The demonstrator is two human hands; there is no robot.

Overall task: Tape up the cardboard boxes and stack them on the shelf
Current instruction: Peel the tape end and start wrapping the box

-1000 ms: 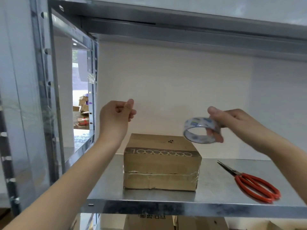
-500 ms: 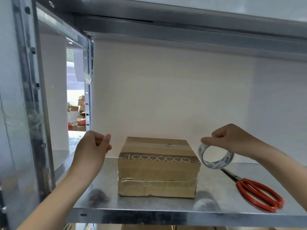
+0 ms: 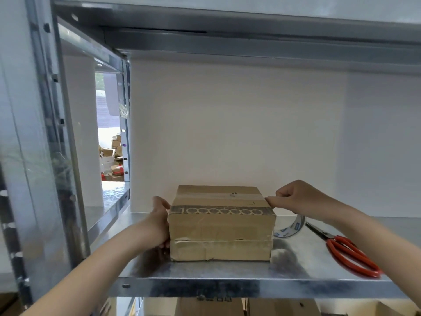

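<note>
A taped cardboard box (image 3: 221,226) with a printed band along its top front edge sits on the metal shelf (image 3: 205,271). My left hand (image 3: 157,224) grips the box's left side, thumb at the top edge and fingers low on the side. My right hand (image 3: 296,197) has curled fingers and holds the box's top right corner with the thumb tip on the edge. A roll of clear tape (image 3: 290,228) stands on the shelf just right of the box, under my right wrist, with no hand on it.
Red-handled scissors (image 3: 350,256) lie on the shelf at the right. A metal upright (image 3: 57,156) stands at the left and another shelf board (image 3: 227,19) spans overhead. More cardboard boxes (image 3: 205,306) show below the shelf. A white wall backs the shelf.
My right hand set the tape roll down beside the box and moved to the box's top right corner. My left hand dropped from the air onto the box's left side.
</note>
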